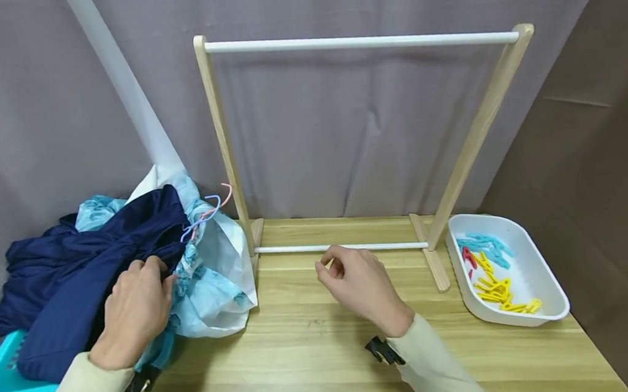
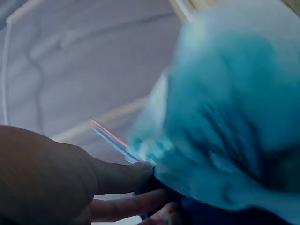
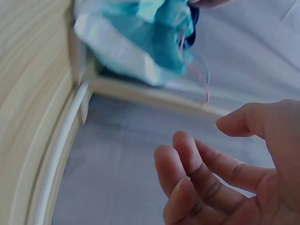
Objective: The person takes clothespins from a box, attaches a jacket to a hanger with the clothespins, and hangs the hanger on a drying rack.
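On the left, my left hand (image 1: pixel 137 305) pinches a navy blue garment (image 1: pixel 75 258) between thumb and fingers, close to the hangers. The left wrist view shows the dark cloth at those fingertips, partly hidden by a blurred teal and white tie-dye garment (image 2: pixel 225 103). A blue hanger hook (image 1: pixel 214 210) and a pink hanger hook (image 1: pixel 229 193) stick out from the clothes; their lower parts are hidden. Over the middle of the table, my right hand (image 1: pixel 361 284) holds nothing, its fingers loosely curled and the thumb apart from them in the right wrist view.
The clothes lie over a turquoise basket (image 1: pixel 8 386). A wooden rack with a white top bar (image 1: pixel 363 42) and a lower bar (image 1: pixel 346 247) stands at the back. To its right, a white tub (image 1: pixel 544 270) contains blue, yellow and red clothespins (image 1: pixel 493 289).
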A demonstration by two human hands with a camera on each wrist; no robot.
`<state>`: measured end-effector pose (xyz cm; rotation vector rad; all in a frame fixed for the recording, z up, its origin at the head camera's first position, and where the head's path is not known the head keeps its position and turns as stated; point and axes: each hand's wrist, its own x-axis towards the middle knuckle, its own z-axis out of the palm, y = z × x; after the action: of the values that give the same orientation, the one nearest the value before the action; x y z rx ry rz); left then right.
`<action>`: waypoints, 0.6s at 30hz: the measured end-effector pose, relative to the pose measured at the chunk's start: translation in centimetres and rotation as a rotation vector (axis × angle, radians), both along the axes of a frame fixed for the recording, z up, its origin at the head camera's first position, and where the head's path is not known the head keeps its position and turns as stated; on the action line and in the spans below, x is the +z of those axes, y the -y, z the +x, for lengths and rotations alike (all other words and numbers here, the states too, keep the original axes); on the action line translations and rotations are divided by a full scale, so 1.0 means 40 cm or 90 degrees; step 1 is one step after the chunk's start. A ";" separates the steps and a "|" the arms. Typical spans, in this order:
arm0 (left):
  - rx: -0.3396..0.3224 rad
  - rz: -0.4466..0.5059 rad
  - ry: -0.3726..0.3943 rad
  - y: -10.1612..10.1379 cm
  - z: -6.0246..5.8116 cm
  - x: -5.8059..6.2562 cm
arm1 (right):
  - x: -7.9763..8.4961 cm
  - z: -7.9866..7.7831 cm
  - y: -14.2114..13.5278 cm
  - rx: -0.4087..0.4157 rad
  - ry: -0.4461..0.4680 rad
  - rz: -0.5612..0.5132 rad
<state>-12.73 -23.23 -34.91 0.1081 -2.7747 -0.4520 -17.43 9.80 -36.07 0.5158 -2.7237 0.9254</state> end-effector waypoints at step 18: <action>-0.036 0.093 0.096 0.060 -0.049 -0.004 | -0.008 -0.012 0.232 0.214 0.027 -0.050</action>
<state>-14.69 -25.62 -35.05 0.1012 -2.8949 -0.6886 -17.91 0.53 -36.37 0.9690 -2.6722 1.1263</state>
